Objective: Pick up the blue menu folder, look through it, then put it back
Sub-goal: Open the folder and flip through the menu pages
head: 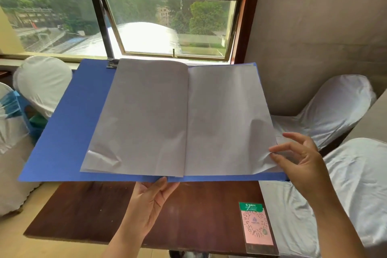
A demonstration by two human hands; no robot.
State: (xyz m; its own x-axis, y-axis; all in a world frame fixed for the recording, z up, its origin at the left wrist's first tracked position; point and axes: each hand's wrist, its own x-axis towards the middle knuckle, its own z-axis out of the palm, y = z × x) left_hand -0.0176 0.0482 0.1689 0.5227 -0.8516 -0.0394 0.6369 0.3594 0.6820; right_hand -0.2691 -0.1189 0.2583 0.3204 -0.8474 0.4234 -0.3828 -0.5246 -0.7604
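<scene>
Support for the open blue menu folder [62, 132], held above the bench [88, 211], comes only from the left hand [146, 205] clamped at its near edge, so it could tip while the right hand [301, 163] pinches a thin page [230, 123], which could crease.

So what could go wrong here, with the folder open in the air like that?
The left hand props the open blue menu folder from below near its spine only, so the wide covers could tip or sag. The right hand pinches the corner of the right-hand page, which is already wrinkling there; a firmer tug might crease or tear it. If the folder slips, it could land on the pink QR card on the wooden table.
</scene>
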